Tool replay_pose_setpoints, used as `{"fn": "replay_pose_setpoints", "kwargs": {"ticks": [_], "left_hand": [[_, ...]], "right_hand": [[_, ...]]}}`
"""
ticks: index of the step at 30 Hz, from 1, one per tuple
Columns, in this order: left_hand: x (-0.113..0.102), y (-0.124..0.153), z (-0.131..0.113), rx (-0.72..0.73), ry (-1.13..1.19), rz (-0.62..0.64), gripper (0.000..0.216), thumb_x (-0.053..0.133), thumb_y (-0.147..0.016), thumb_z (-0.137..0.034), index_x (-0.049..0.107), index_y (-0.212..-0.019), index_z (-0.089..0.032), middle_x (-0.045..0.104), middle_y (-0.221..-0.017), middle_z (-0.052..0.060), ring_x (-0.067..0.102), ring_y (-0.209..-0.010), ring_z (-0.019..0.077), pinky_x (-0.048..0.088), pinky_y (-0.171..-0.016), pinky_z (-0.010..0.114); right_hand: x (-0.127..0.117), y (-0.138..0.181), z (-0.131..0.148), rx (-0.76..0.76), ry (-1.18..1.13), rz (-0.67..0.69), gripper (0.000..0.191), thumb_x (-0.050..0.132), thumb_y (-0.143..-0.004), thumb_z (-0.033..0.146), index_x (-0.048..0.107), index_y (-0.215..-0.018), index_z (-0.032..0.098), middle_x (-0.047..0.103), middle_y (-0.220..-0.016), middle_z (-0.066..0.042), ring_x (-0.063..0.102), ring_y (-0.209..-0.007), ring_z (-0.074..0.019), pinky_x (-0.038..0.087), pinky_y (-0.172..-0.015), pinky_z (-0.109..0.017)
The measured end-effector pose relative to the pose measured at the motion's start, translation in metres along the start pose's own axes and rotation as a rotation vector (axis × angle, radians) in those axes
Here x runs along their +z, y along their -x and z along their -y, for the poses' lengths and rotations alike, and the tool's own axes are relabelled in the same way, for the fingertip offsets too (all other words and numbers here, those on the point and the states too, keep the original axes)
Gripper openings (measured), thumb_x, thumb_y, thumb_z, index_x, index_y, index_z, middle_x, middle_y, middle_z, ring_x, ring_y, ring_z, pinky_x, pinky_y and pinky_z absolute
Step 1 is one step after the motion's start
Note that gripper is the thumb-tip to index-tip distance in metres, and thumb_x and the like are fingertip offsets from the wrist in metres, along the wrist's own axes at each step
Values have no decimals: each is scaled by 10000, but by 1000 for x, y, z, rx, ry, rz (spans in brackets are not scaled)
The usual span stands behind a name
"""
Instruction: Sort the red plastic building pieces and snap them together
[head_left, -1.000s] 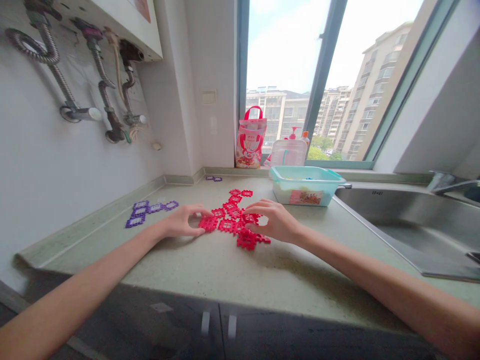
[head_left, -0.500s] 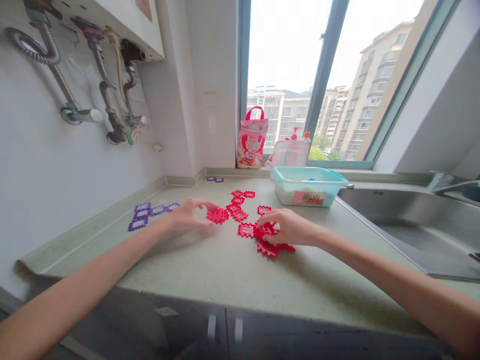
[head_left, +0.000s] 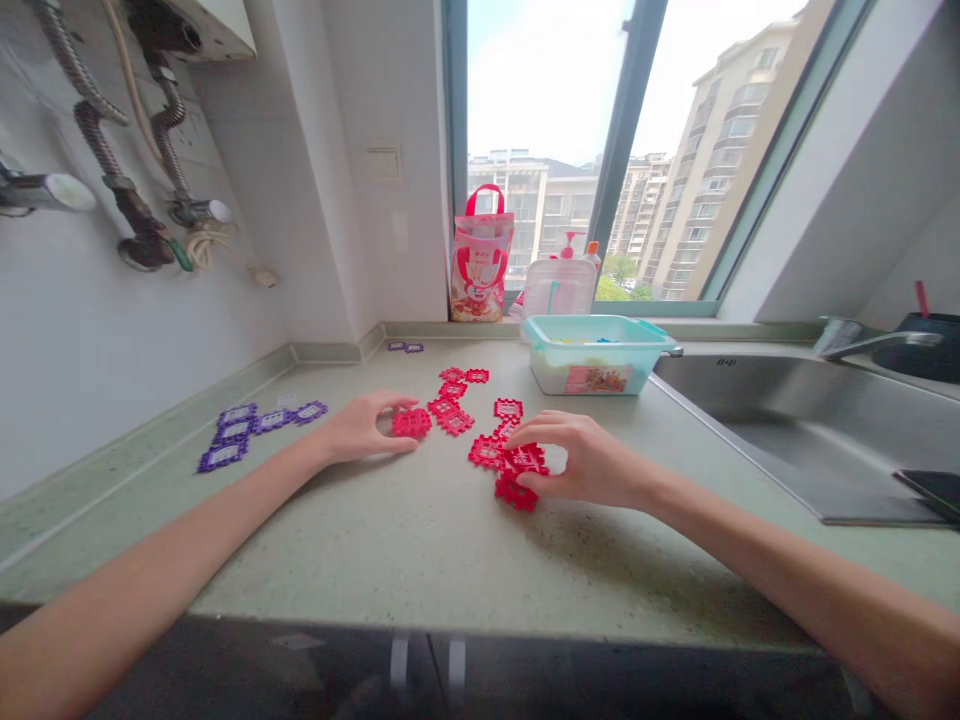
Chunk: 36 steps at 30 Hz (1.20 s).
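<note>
A speckled, pale green countertop (head_left: 360, 560) is carrying 5 purple pieces (head_left: 235, 430), which are lying clustered on its left side. 2 smaller-looking purple tiles (head_left: 406, 347) are resting near the back corner. Across the middle, red lattice pieces (head_left: 453, 417) are spreading in 2 loose groups. A mint-green tub (head_left: 555, 375) is standing farther back, just beside the inset sink (head_left: 780, 440).

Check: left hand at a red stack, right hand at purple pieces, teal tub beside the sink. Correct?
One slip: the right hand is at red pieces, not purple, per the head view. Left hand at a red stack, teal tub beside the sink: both right.
</note>
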<state>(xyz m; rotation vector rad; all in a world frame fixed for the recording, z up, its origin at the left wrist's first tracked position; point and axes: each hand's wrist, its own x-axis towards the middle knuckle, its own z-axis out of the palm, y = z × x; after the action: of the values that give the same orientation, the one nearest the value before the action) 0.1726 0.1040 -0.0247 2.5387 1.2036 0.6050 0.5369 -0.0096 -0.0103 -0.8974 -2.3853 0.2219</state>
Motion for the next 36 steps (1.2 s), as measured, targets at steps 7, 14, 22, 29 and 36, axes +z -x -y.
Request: {"fn": "replay_pose_setpoints", "kwargs": {"ticks": [7,14,22,29,36], "left_hand": [[-1,0,2,2,-35,-58,509,800,-801,-568,792,-1206,-260,785,-1156,62,718,-1038,271,550,-943,388],[12,-21,-53,264,150,-100,471,844,-771,-433,792,-1187,-218,780,-1099,66,708,-987,240,547,-955,405],[43,-45,-78,332,222,83,468,853,-747,-424,796,-1162,-216,779,-1082,74,712,-1017,267,560,-971,423],[47,-39,-75,344,196,111,448,865,-735,-392,781,-1137,-213,781,-1126,61,710,-1031,255,553,-979,405],[35,-41,-61,278,212,18,482,870,-736,-449,779,-1149,-217,789,-1152,57,714,-1079,265,542,-1017,413]], "right_hand": [[1,3,16,44,113,167,270,782,-900,348,769,-1156,267,777,-1110,-56,719,-971,-232,548,-861,-349],[-1,4,19,-45,116,225,274,792,-855,242,761,-1126,259,787,-1063,-40,714,-978,-236,532,-865,-349],[-14,6,-7,-117,-20,63,371,787,-830,235,770,-1195,296,787,-1160,-50,724,-1018,-239,562,-938,-370],[-6,-4,-54,243,-62,-201,346,782,-859,380,789,-1168,224,813,-1109,-63,747,-948,-240,591,-861,-367],[19,-22,-49,296,60,-135,303,765,-889,384,797,-1161,254,819,-1086,-61,752,-931,-244,559,-863,-364]]}}
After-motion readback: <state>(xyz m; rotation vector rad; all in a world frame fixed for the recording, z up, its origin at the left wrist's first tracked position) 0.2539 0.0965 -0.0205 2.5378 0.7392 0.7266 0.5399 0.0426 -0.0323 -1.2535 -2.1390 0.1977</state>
